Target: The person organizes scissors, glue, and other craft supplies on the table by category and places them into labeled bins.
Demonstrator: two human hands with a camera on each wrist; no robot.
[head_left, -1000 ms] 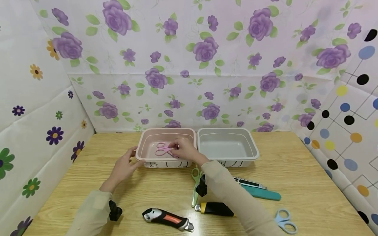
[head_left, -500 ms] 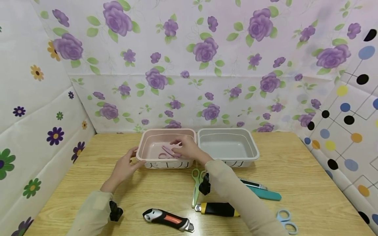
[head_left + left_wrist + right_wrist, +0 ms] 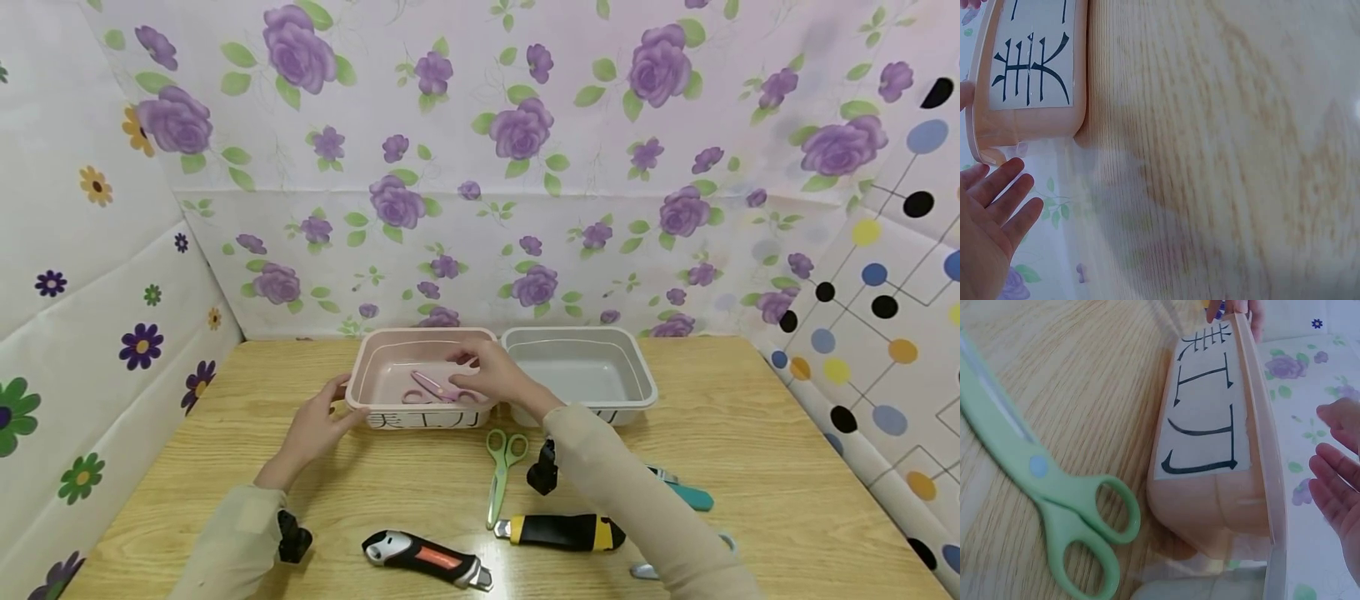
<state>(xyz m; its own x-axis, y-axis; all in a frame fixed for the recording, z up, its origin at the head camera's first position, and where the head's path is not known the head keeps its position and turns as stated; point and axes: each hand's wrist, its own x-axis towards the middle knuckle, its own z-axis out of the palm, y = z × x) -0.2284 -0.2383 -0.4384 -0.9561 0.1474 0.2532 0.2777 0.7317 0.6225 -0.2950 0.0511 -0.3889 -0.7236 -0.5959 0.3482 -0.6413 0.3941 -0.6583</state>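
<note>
Pink scissors (image 3: 435,387) lie inside the pink bin (image 3: 429,332), which has a label with black characters on its front. My right hand (image 3: 491,372) is over the bin's right end, just above the scissors' handles. In the right wrist view its fingers (image 3: 1334,459) and thumb are apart with nothing between them. My left hand (image 3: 315,421) rests against the bin's left end, thumb at the front rim. Its fingers look straight and spread in the left wrist view. Green scissors (image 3: 501,475) lie on the table in front of the bins.
A grey bin (image 3: 577,332) stands right beside the pink one. Nearer lie a black-and-orange utility knife (image 3: 423,557) and a black-and-yellow one (image 3: 562,532). My right sleeve partly covers a teal-handled knife (image 3: 693,497) and light-blue scissors (image 3: 645,571). Patterned cloth walls surround the table.
My right hand has let go of the pink scissors, which have turned and now lie in the pink bin. The hand has drawn back to the right. My left hand stays put.
</note>
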